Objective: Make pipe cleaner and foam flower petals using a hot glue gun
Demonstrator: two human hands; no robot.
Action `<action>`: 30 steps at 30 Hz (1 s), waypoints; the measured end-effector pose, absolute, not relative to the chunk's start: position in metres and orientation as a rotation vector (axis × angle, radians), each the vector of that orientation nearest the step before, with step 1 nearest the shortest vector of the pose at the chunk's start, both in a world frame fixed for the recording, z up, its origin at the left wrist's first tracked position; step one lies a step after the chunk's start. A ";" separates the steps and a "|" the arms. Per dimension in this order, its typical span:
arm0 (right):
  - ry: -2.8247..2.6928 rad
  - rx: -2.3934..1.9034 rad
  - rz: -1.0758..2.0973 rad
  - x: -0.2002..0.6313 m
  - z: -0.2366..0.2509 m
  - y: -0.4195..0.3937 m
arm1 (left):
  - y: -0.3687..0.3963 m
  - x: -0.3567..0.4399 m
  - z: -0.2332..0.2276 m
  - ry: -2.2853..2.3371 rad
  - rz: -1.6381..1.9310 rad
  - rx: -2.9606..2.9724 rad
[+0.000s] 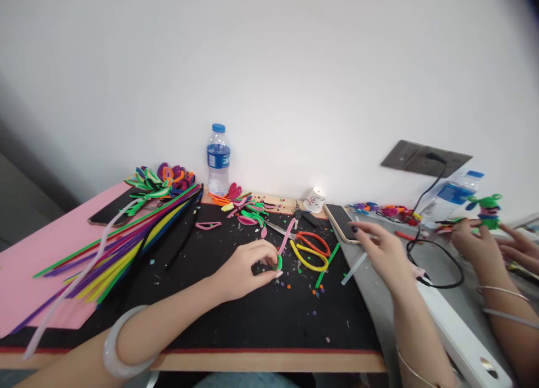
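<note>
My left hand (248, 267) is closed, thumb and forefinger pinching a pink and green pipe cleaner (285, 237) that is curled at its green end. My right hand (383, 253) hovers above the lower corner of a phone (340, 222), beside a translucent stick (354, 268). Its thumb and forefinger come together at a small dark thing (354, 229), too small to name. Between my hands lie scissors (311, 253) with red and yellow handles, and a green pipe cleaner piece (327, 265).
Pipe cleaners (126, 247) spread over pink sheets (25, 270) at left. A water bottle (218, 160) and paper cup (315, 200) stand by the wall. Rightward are a power strip (463, 337), black cable (457, 264) and a co-worker's hands (478, 245) holding a green figure (488, 211).
</note>
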State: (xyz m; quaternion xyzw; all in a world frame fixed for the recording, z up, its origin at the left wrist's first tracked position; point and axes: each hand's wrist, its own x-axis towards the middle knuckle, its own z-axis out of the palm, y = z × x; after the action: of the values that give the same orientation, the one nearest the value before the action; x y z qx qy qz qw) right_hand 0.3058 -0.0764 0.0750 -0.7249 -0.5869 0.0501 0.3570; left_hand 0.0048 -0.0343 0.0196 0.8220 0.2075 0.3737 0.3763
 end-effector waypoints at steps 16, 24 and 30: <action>-1.431 -1.183 0.951 0.207 0.052 -0.042 | -0.031 0.004 0.018 0.585 0.911 2.194; -1.450 -1.193 0.948 0.204 0.049 -0.050 | -0.028 0.004 0.014 0.647 0.939 2.208; -1.493 -1.183 0.941 0.204 0.048 -0.055 | -0.027 0.004 0.013 0.661 0.944 2.211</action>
State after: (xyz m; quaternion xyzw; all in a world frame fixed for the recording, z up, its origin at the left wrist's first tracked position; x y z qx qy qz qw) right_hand 0.2036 -0.0552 0.0483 -0.4865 -0.6137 0.3870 0.4868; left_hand 0.0042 -0.0274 0.0130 0.8407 0.2514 0.3588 0.3184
